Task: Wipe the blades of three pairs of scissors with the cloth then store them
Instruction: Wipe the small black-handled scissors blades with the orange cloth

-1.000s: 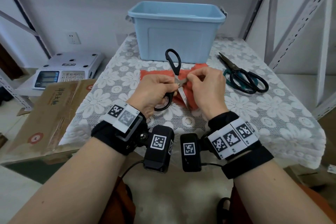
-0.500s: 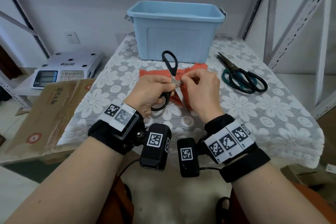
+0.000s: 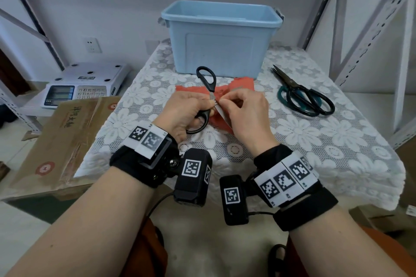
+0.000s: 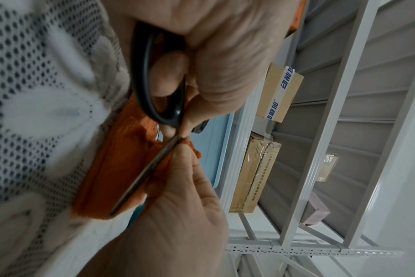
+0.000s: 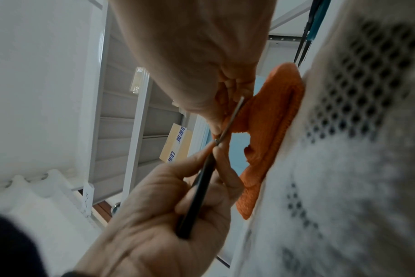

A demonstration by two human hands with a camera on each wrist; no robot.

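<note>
On the far left a scale [image 3: 85, 84] sits beside a cardboard box [image 3: 60, 141]. My left hand [image 3: 184, 112] keeps a tight grip on the black scissors [image 3: 206, 78] by the lower handle loop; the left wrist view shows a finger through that loop, hidden from the head view. My right hand [image 3: 245, 114] pinches the orange cloth [image 4: 102, 168] around the blade near the pivot. The cloth's rest lies on the tabletop [image 3: 315, 141]. Beyond stands the blue bin [image 3: 220, 51]; I cannot see its contents. Far right, the green scissors [image 3: 301, 94] lie closed.
</note>
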